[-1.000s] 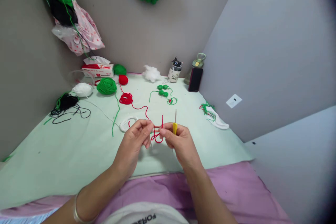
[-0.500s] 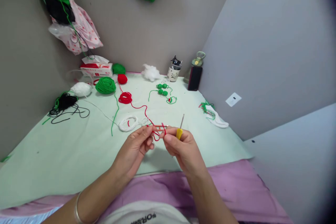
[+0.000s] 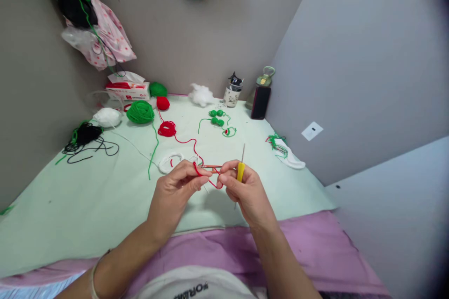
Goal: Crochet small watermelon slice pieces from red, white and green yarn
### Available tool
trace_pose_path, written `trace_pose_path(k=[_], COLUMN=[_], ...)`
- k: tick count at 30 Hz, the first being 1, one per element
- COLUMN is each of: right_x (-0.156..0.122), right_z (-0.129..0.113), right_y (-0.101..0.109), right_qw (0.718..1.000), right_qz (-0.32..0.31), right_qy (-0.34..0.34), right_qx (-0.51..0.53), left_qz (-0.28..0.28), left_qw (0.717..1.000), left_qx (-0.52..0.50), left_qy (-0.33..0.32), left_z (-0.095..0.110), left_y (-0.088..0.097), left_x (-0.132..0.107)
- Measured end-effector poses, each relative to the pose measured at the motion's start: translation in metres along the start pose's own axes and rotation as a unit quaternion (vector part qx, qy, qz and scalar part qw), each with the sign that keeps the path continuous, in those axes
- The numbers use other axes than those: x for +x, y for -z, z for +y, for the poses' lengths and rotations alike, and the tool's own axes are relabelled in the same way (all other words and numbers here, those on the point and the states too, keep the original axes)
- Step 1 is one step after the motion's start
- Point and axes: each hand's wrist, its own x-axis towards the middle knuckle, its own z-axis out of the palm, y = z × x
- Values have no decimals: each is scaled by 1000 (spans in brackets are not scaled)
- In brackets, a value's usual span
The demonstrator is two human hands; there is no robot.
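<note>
Both hands are raised over the near edge of the pale green table (image 3: 87, 205). My left hand (image 3: 175, 191) pinches a strand of red yarn (image 3: 210, 168) between thumb and fingers. My right hand (image 3: 245, 191) is closed on a crochet hook with a yellow handle (image 3: 240, 170), its metal tip pointing up, and its fingertips also pinch the red yarn. The strand is stretched short between the two hands. From there it trails back across the table to a red coil (image 3: 167, 129) and a red ball (image 3: 162, 103).
Green yarn ball (image 3: 141, 112), white ball (image 3: 107, 117) and black yarn tangle (image 3: 87, 138) lie at left. Small green crocheted pieces (image 3: 217, 119) sit mid-table. A tissue box (image 3: 126, 89), cup (image 3: 231, 96), dark phone-like object (image 3: 260, 103) and stuffing (image 3: 200, 96) line the back wall.
The loose red loop hanging between my hands has been pulled out into a short taut strand. The hook has tilted slightly. Both hands have stayed at about the same place.
</note>
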Motion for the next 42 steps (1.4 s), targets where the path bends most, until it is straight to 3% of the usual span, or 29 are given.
trace_pose_path(k=[4,10,14,21,25,29,37,40,42], right_x=[0,3,3,0,-2,-4,2,2,2], right_z=[5,7,7,8,7,6,15,13,9], right_y=[1,0,-3,-8,-11,-12,-7,1,8], right_qw=[996,994,996,996,992,990,996,995,988], right_qz=[-60,-88,-58,35,46,51,33,20,35], right_qy=[-26,-66,-54,65,91,100,52,47,87], right_qx=[-58,-27,-28,-55,-76,-88,-63,-84,-119], left_qz=[-39,-68,-75,-94,-74,-88,-145,-124,-87], left_qw=[996,997,997,989,988,986,965,965,971], left_qx=[49,35,8,-14,2,20,-89,-105,-100], left_qy=[-59,-16,23,115,138,141,201,204,201], left_z=[2,2,6,4,5,6,-2,-4,-4], left_y=[1,-2,-4,0,2,4,3,2,4], left_x=[3,8,9,6,4,4,0,-1,-1])
